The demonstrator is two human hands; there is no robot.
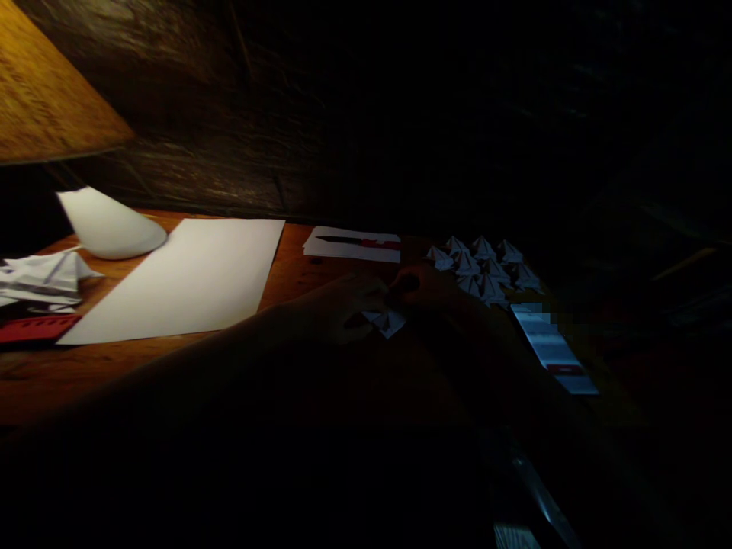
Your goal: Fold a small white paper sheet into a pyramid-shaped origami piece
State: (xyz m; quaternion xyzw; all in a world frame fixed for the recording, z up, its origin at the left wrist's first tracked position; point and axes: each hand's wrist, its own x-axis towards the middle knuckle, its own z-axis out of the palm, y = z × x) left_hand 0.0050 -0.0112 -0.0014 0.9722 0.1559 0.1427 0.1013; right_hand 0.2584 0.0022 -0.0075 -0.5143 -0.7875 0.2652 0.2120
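Note:
A small piece of folded white paper (390, 323) lies just above the wooden table, between my two hands. My left hand (346, 305) is closed on its left side, thumb nearest me. From the right, my right hand (426, 286) bends its thumb and forefinger into a pinch at the paper's far edge. Deep shadow hides the exact contact of the fingertips. Close beyond my right hand stand several pointed folded-paper pieces (490, 268) in rows.
A knife with a red-and-black handle (380, 243) rests on a small paper stack (348, 252). Leftward lie a large white sheet (194, 282), a curled sheet (111, 225), crumpled-looking folded paper (46, 278) and a red object (37, 328). A lampshade (51, 91) hangs above; a shiny strip (552, 347) lies right.

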